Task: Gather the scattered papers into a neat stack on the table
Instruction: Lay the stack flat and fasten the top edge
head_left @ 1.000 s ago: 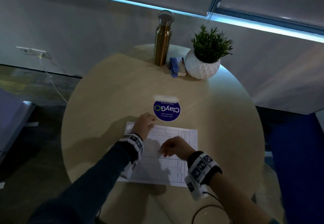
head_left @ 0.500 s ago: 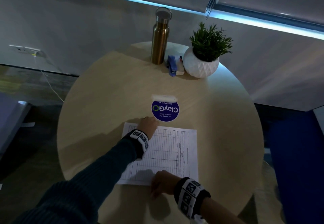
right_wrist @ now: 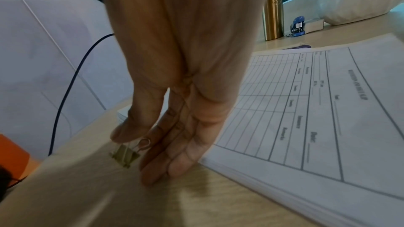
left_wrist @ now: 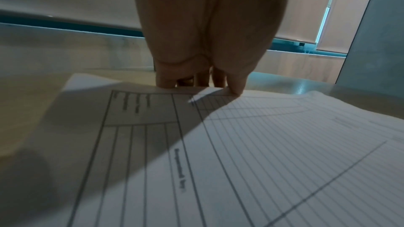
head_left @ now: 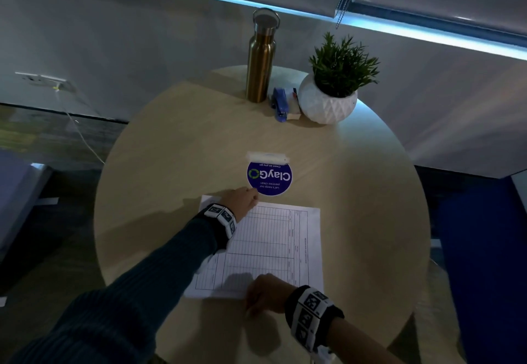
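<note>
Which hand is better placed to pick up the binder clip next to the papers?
The right hand. Its thumb and fingers already bracket the binder clip by the near edge of the papers, while the left hand is pressing the far edge.

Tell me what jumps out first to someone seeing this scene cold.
A printed stack of papers lies near the round table's front edge, left hand on its far edge, right hand at its near edge. A small binder clip sits under the right fingers, and a gold bottle stands behind.
</note>
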The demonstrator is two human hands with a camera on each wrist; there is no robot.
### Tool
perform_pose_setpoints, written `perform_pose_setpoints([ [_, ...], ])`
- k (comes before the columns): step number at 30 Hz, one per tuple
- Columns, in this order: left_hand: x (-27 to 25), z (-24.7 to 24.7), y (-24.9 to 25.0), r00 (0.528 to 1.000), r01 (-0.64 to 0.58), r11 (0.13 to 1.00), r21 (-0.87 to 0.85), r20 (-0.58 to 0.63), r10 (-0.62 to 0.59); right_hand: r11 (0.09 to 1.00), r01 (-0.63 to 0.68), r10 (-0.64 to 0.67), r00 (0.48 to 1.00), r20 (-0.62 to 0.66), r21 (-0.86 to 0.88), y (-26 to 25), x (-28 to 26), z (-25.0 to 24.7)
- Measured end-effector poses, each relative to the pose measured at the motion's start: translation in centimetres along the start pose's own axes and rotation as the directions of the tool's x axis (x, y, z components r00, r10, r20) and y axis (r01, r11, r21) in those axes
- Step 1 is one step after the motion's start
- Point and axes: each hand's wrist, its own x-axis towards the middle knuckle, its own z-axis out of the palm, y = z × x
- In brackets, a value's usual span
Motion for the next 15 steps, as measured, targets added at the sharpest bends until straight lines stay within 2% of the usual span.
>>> perform_pose_setpoints([
  [3,0.3,-0.4,0.7,0.992,0.086,0.996,0.025,0.087,-0.088,1.000,-0.006,0.006,1.000,-0.003,0.005,0.0,0.0,0.0],
  [5,0.4,-0.5,0.9,0.978,0.101,0.986,0.135,0.167,-0.123,1.000,-0.012,0.012,1.000,0.002,-0.002,-0.1,-0.1,0.1],
  [7,0.4,-0.6,0.9,0.968,0.089,0.981,0.171,0.216,-0.126,1.000,-0.011,0.011,1.000,0.002,0.002,-0.1,-0.1,0.1],
  [11,0.2,-0.8,0.9,0.973,0.037,0.996,0.084,0.225,-0.055,1.000,-0.010,0.010,1.000,-0.007,0.022,0.0,-0.2,0.1],
  [15,-0.1,-1.3,0.5,0.973,0.046,0.998,-0.039,0.229,-0.036,0.999,-0.010,0.011,1.000,-0.023,0.036,-0.1,-0.3,0.2],
])
